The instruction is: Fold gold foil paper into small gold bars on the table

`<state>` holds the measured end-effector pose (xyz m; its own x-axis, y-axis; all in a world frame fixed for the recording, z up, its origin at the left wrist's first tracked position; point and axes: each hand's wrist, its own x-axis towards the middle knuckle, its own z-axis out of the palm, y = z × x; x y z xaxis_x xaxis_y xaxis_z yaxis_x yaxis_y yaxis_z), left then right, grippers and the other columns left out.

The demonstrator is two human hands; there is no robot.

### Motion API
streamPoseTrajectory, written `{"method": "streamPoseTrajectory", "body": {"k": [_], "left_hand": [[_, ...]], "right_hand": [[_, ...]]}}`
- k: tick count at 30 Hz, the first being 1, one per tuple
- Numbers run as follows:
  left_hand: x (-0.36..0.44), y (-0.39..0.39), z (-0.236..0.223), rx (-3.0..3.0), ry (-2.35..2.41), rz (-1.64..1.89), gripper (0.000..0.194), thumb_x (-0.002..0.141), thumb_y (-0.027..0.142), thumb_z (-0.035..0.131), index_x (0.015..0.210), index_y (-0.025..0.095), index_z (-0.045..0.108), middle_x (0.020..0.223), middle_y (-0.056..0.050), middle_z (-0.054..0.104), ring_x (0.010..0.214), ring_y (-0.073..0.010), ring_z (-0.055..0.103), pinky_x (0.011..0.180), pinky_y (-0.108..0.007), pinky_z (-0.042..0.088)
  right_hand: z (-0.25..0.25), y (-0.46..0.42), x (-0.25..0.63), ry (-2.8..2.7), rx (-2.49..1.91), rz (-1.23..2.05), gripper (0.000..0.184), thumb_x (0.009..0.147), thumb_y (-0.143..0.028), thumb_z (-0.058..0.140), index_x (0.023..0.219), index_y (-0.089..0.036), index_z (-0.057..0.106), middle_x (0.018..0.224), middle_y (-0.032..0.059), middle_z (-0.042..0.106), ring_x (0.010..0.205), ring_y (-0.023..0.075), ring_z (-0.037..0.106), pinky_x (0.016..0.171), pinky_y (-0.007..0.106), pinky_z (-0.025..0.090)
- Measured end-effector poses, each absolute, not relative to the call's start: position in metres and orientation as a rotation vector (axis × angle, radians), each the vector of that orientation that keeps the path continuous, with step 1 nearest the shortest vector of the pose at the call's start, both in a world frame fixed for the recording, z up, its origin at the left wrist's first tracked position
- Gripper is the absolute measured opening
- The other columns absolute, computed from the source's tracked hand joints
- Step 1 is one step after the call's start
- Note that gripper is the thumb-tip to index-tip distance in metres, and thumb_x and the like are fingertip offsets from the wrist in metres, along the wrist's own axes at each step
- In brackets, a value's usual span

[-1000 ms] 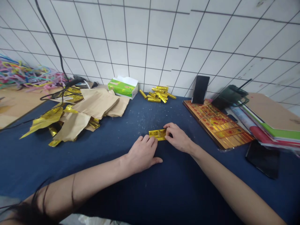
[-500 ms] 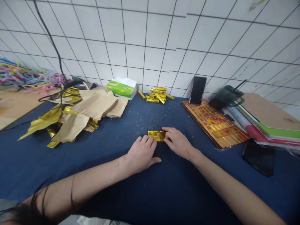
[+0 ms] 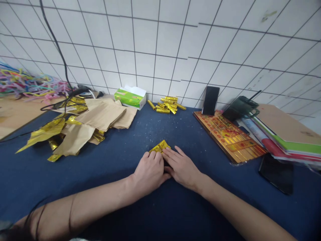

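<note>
Navy cloth-covered table (image 3: 75,180): one. On it, one stack of folders (image 3: 286,134) at right; one heap of brown paper sheets (image 3: 101,115) at left; one red-and-gold printed board (image 3: 227,135); two phones, one upright (image 3: 210,100), one flat (image 3: 276,173); one tissue box (image 3: 129,97); one pile of gold foil rolls (image 3: 167,105). Left hand (image 3: 149,173) and right hand (image 3: 182,166) lie flat, fingers slightly spread, no pinch, both just against one gold foil piece (image 3: 159,146), folded to a point, on the cloth at the hands' far edge.

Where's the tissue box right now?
In the head view, the green tissue box sits against the tiled wall, left of the gold foil pile.
</note>
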<state>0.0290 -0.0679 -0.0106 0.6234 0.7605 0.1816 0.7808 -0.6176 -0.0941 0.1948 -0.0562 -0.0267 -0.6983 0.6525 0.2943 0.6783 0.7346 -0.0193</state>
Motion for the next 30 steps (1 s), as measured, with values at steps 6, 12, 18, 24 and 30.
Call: {"method": "streamPoseTrajectory", "body": {"k": [6,12,18,24,30], "left_hand": [[0.028,-0.067,-0.011,-2.695,-1.263,-0.163,0.047,0.078,0.052,0.051,0.094,0.008,0.058,0.084,-0.008,0.055,0.079,-0.0224,0.050,0.067,-0.035,0.038],[0.027,-0.065,-0.011,-2.721,-1.275,-0.115,0.040,0.078,0.048,0.052,0.091,0.010,0.058,0.084,-0.008,0.054,0.078,-0.0221,0.050,0.067,-0.034,0.038],[0.022,-0.071,-0.009,-2.725,-1.226,-0.066,0.044,0.079,0.051,0.049,0.095,0.010,0.058,0.088,-0.010,0.055,0.081,-0.0224,0.050,0.068,-0.034,0.037],[0.016,-0.079,-0.008,-2.710,-1.150,-0.041,0.047,0.079,0.053,0.048,0.093,0.010,0.059,0.093,-0.013,0.055,0.083,-0.0240,0.049,0.069,-0.035,0.036],[0.013,-0.078,-0.009,-2.741,-1.117,-0.029,0.047,0.079,0.054,0.048,0.091,0.011,0.060,0.091,-0.012,0.056,0.080,-0.0231,0.048,0.068,-0.035,0.036]], "right_hand": [[-0.030,-0.062,0.187,-2.657,-1.250,-0.184,0.041,0.087,-0.026,0.040,0.119,-0.003,0.051,0.123,0.0184,0.052,0.118,0.0268,0.044,0.099,0.045,0.034],[-0.025,-0.059,0.182,-2.675,-1.265,-0.209,0.040,0.086,-0.026,0.042,0.115,-0.001,0.053,0.117,0.0206,0.056,0.112,0.0279,0.049,0.099,0.046,0.032],[-0.020,-0.058,0.190,-2.625,-1.307,-0.088,0.035,0.088,-0.028,0.042,0.116,-0.011,0.054,0.120,0.0118,0.057,0.114,0.0232,0.049,0.100,0.047,0.031],[-0.019,-0.060,0.192,-2.633,-1.373,-0.182,0.039,0.087,-0.034,0.043,0.122,-0.017,0.050,0.126,0.0071,0.052,0.118,0.0281,0.044,0.098,0.055,0.027],[-0.020,-0.055,0.194,-2.642,-1.394,-0.207,0.040,0.086,-0.038,0.043,0.121,-0.020,0.050,0.128,0.0052,0.051,0.120,0.0289,0.039,0.098,0.058,0.025]]}}
